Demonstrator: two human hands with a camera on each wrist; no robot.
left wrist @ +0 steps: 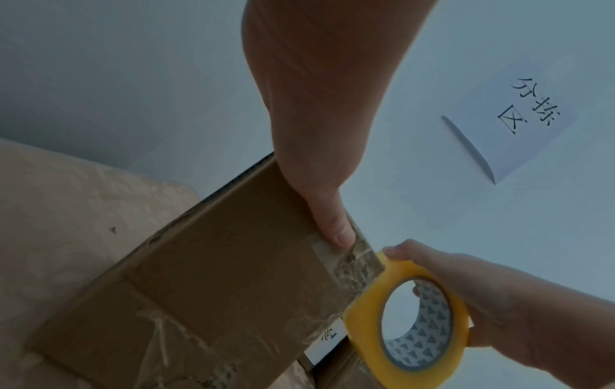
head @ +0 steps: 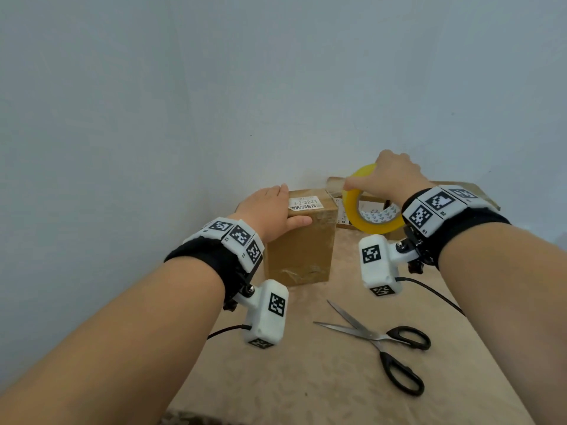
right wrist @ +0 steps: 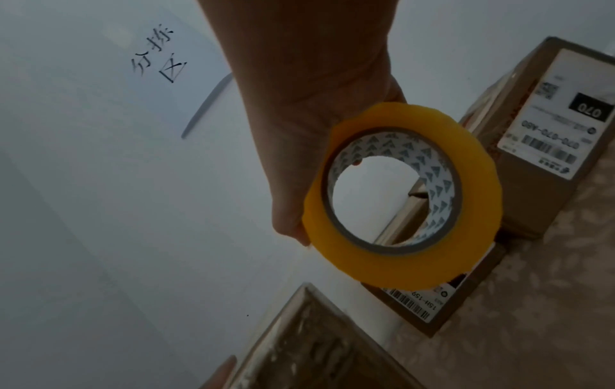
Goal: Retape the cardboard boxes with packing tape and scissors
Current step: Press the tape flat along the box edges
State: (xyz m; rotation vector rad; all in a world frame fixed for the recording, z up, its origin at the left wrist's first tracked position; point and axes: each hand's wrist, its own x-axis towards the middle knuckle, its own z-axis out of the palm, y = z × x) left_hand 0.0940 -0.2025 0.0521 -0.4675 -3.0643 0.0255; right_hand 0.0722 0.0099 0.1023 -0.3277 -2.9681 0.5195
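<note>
Beige mottled tabletop [head: 306,378] bears glossy-taped cardboard box [head: 302,250], steel scissors [head: 380,342].

Soft even daylight, dim wrist views
</note>
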